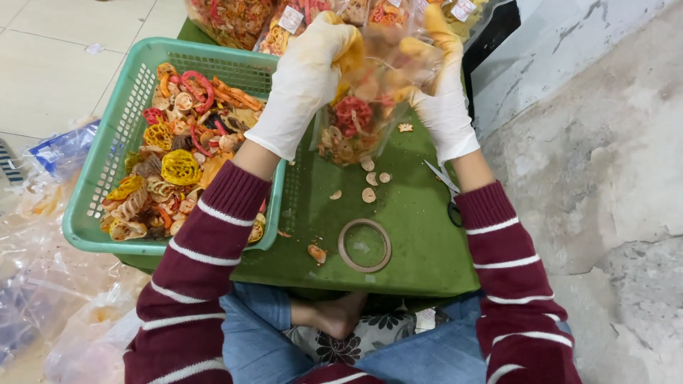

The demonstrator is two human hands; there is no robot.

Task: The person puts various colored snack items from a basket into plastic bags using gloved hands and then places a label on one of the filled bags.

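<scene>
A clear plastic bag (pixel 359 121) partly filled with colourful dried chips hangs above the green board (pixel 420 235). My left hand (pixel 306 78), in a white glove stained yellow, grips the bag's upper left edge. On the bag's upper right edge my right hand (pixel 442 92), also gloved, pinches the plastic. Both hands hold the bag's mouth apart.
A green plastic basket (pixel 117 135) full of mixed chips sits at the left. A roll of tape (pixel 364 245), scissors (pixel 448 188) and loose chips (pixel 368 194) lie on the board. Filled bags (pixel 235 18) stand at the far edge. Crumpled plastic (pixel 43 284) lies at the left.
</scene>
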